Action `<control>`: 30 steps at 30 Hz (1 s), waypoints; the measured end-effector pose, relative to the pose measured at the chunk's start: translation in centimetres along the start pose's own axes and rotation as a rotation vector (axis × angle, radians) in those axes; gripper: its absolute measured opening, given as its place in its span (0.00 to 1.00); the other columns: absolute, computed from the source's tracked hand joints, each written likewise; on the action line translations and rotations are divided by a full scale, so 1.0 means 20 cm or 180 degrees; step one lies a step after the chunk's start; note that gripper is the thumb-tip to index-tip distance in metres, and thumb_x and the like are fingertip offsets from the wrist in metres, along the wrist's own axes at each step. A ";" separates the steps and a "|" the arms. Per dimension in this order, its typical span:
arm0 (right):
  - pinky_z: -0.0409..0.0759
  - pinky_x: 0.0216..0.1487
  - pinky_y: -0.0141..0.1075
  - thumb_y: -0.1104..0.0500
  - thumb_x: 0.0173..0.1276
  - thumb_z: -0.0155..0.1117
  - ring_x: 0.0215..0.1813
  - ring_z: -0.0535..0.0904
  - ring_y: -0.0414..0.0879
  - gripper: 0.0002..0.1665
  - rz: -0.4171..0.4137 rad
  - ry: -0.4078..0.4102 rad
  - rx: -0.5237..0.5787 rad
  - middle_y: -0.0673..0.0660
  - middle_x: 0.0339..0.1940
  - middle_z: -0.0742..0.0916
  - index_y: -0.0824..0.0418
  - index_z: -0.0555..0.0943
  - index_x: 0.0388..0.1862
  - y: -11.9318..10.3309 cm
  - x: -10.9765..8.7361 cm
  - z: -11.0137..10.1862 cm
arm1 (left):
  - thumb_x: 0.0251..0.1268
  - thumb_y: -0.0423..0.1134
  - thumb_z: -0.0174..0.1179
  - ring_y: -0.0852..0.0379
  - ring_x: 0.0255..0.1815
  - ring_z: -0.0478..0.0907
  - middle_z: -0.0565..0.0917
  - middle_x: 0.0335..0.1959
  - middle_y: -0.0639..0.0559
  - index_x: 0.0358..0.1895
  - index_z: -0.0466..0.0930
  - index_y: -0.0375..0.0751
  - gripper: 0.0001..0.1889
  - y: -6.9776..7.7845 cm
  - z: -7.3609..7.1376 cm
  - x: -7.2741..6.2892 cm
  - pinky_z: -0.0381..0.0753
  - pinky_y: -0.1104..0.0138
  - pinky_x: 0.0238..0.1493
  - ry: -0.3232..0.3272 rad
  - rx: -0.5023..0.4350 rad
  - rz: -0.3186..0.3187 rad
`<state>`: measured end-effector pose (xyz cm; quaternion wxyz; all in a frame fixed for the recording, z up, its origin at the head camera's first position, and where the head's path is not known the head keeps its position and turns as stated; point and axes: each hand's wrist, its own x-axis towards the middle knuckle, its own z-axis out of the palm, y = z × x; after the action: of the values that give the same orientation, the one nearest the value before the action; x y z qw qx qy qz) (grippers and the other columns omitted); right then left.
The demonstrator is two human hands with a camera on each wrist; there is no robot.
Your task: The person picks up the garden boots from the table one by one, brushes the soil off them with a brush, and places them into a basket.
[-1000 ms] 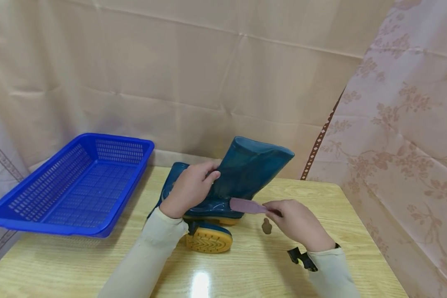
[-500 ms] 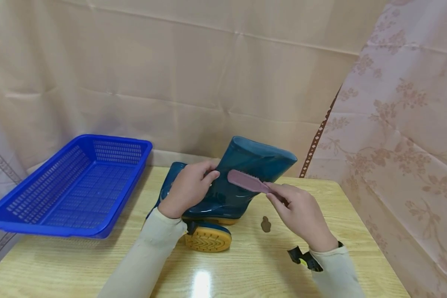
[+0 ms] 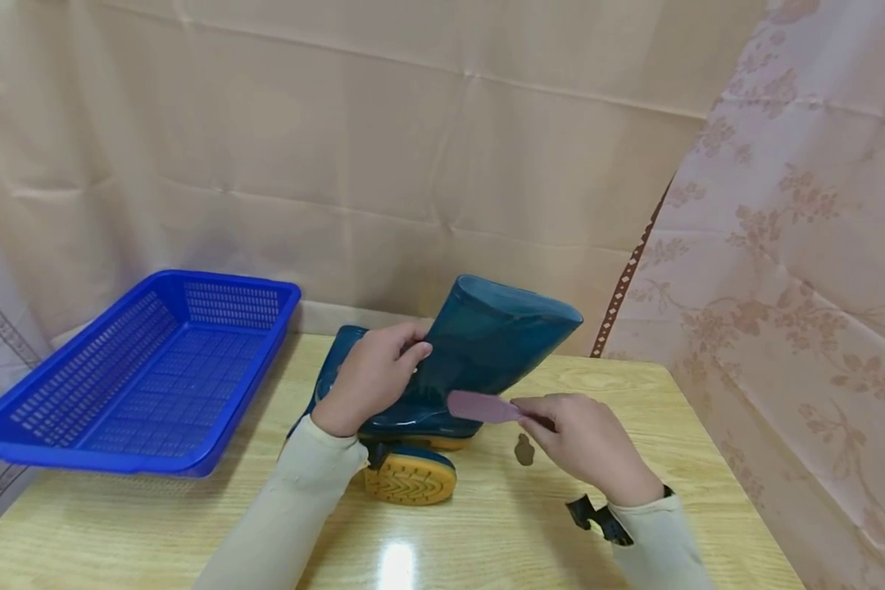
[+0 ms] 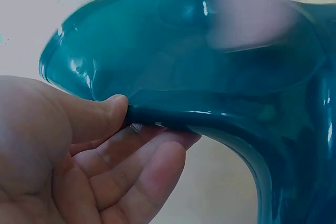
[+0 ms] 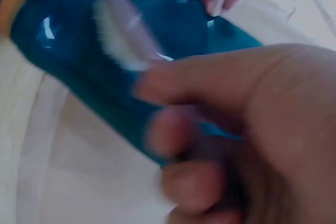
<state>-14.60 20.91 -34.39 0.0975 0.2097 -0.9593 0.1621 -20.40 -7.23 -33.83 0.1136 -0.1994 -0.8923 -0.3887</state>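
Note:
A teal rubber boot [image 3: 487, 336] leans to the right on the table, its open top up. My left hand [image 3: 372, 373] pinches the boot's shaft along its front edge; in the left wrist view the thumb lies on top and the fingers beneath. My right hand [image 3: 586, 442] grips the handle of a pink brush [image 3: 481, 406], whose pale bristles [image 5: 113, 40] face the boot's lower shaft near the heel. In the left wrist view the brush is blurred. A second boot with a yellow sole [image 3: 411, 478] lies behind and below my left wrist, partly hidden.
A blue plastic basket [image 3: 192, 385] with slotted walls stands on the left of the wooden table [image 3: 501, 533]. A small brown patch [image 3: 524, 450] lies on the table near my right hand. Beige curtain [image 3: 383, 164] hangs behind, and a floral curtain [image 3: 804, 328] on the right.
The brush went up from the boot's ankle to mid-shaft, then came back down to near the heel with my right hand. My left hand has kept its place on the boot.

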 end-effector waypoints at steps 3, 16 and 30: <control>0.63 0.21 0.30 0.59 0.71 0.71 0.20 0.64 0.33 0.16 -0.0391 0.0769 0.0034 0.41 0.29 0.86 0.53 0.89 0.57 -0.01 -0.01 -0.02 | 0.79 0.42 0.59 0.55 0.29 0.74 0.79 0.28 0.55 0.46 0.83 0.48 0.05 0.00 0.00 0.00 0.73 0.62 0.31 0.0012 -0.0028 0.0038; 0.64 0.21 0.32 0.57 0.74 0.68 0.19 0.68 0.36 0.15 0.0173 0.0345 0.0036 0.51 0.41 0.92 0.54 0.89 0.58 0.02 0.00 0.02 | 0.78 0.39 0.59 0.55 0.43 0.85 0.89 0.51 0.52 0.61 0.84 0.48 0.14 -0.01 0.02 0.00 0.86 0.56 0.48 0.0143 0.0052 0.0232; 0.80 0.33 0.31 0.57 0.74 0.69 0.29 0.78 0.28 0.14 -0.0477 -0.0163 -0.0055 0.40 0.35 0.91 0.48 0.90 0.55 0.00 0.03 0.06 | 0.78 0.41 0.60 0.55 0.32 0.77 0.85 0.37 0.56 0.54 0.85 0.48 0.09 0.01 0.03 0.01 0.78 0.62 0.34 0.0139 -0.0128 0.0273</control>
<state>-15.30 20.31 -35.39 0.0866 0.2841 -0.9445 0.1406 -20.56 -6.66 -34.11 0.1455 -0.2312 -0.8723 -0.4056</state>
